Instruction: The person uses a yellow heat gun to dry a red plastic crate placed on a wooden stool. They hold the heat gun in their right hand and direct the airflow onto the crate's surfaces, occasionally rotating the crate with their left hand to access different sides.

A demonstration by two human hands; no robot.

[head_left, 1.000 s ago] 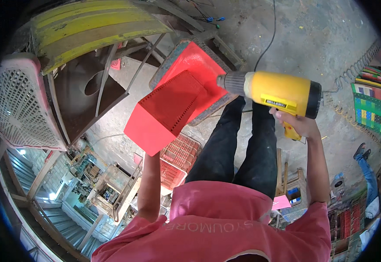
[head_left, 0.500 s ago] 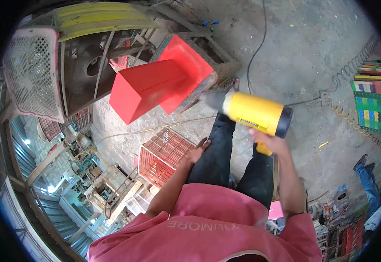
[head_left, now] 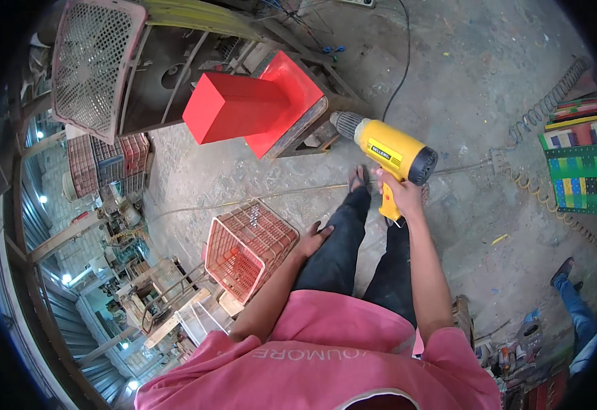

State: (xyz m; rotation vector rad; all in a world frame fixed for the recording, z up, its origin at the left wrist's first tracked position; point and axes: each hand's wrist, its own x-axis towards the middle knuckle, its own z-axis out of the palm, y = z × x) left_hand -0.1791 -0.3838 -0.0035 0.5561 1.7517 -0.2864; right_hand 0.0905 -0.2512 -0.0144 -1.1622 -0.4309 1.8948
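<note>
A yellow heat gun with a dark nozzle is held by its handle in my right hand, fingers wrapped round it. Its nozzle points left toward a red box-shaped piece, which stands out from a flat red sheet on a bench. A gap separates the nozzle from the red sheet. My left hand lies on my left leg near the knee, holding nothing, with its fingers apart.
A red plastic crate stands at my left. A perforated pale panel leans by the bench frame. Cables cross the floor, and a coiled hose lies right, near green strips. Another person's leg shows at lower right.
My right hand has moved the heat gun slightly up and left, nearer the red sheet. The whole view has shifted a little. My left hand stays on my leg.
</note>
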